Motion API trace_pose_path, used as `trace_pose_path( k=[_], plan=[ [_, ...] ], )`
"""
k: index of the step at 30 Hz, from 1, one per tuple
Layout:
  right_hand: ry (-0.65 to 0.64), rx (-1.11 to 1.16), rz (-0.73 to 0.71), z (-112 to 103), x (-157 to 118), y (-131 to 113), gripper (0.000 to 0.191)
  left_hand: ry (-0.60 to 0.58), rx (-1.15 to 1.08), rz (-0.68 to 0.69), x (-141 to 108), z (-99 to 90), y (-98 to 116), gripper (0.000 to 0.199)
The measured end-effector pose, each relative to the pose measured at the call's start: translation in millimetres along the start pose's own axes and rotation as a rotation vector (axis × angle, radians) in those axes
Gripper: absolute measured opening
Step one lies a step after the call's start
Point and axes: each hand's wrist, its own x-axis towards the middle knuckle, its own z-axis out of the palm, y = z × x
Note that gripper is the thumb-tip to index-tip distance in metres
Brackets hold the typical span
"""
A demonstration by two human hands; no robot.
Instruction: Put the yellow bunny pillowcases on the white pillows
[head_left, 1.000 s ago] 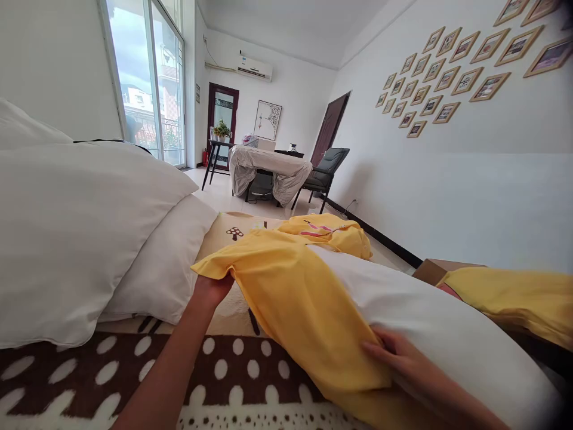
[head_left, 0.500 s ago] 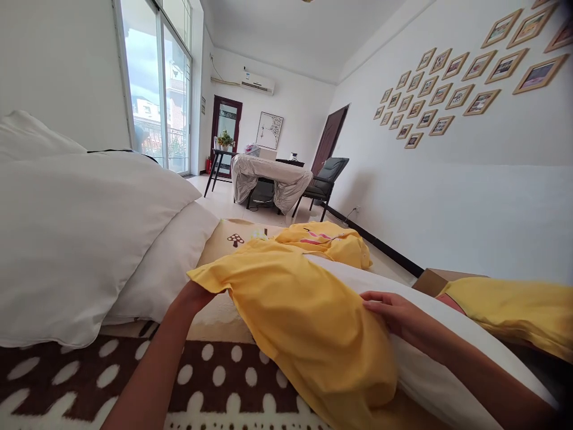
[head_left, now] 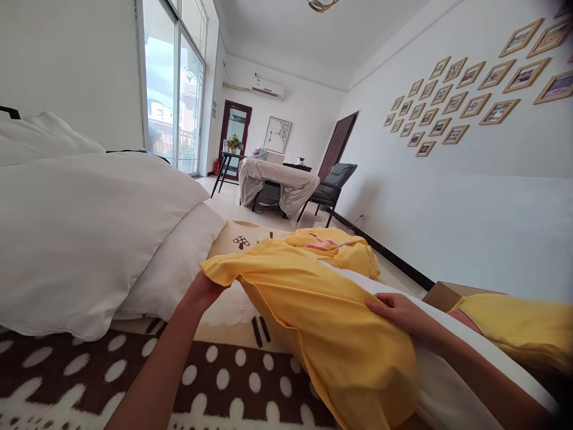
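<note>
A yellow pillowcase (head_left: pixel 322 298) is stretched between my hands above the bedding. My left hand (head_left: pixel 206 291) grips its left corner, with the fingers partly hidden under the fabric. At the pillowcase's right side, my right hand (head_left: pixel 396 309) pinches the cloth between thumb and fingers. Beneath my right forearm lies a white pillow (head_left: pixel 447 388), partly covered by the yellow cloth. Just beyond, a crumpled yellow cloth with a pink print (head_left: pixel 353 254) rests at the far edge.
Large white pillows (head_left: pixel 102 221) are piled on the left. Under everything spreads a brown and cream dotted blanket (head_left: pixel 242 379). To the right, folded yellow fabric (head_left: pixel 528 322) lies by a cardboard box (head_left: pixel 447 292). Farther off stand a covered table (head_left: pixel 277 173) and a black chair (head_left: pixel 335 182).
The pillowcase is pulled tauter, and its left corner sits slightly higher. Both hands keep their hold. My view has tilted and shifted a little to the left.
</note>
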Motion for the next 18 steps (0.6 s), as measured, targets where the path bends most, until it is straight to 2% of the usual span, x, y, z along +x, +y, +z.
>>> trace_pose_path(
  k=[2,5,7,10,12,14,18],
  plan=[
    [0.179,-0.219,-0.08,3.4,4.1,-13.4,0.029,-0.028,-0.002,-0.032,-8.1,7.0,6.8,0.021],
    [0.457,-0.392,-0.369,26.1,-0.4,-55.4,0.023,-0.09,0.049,-0.021,-18.4,13.9,11.9,0.029],
    [0.381,-0.389,-0.592,51.4,-10.0,-91.9,0.022,-0.113,0.089,-0.005,-23.4,16.8,12.0,0.031],
    [0.16,-0.366,-0.752,93.2,-23.2,-143.1,0.023,-0.117,0.149,0.026,-29.8,22.5,12.2,0.029],
    [0.065,-0.34,-0.781,116.2,-24.7,-167.3,0.022,-0.162,0.212,0.05,-34.2,28.8,14.0,0.027],
    [0.027,-0.297,-0.761,131.7,-19.6,-181.9,0.022,-0.226,0.261,0.037,-38.4,35.8,16.2,0.024],
    [-0.029,-0.146,-0.68,141.5,-1.6,-189.9,0.023,-0.27,0.223,0.063,-43.4,43.9,15.0,0.032]
  ],
)
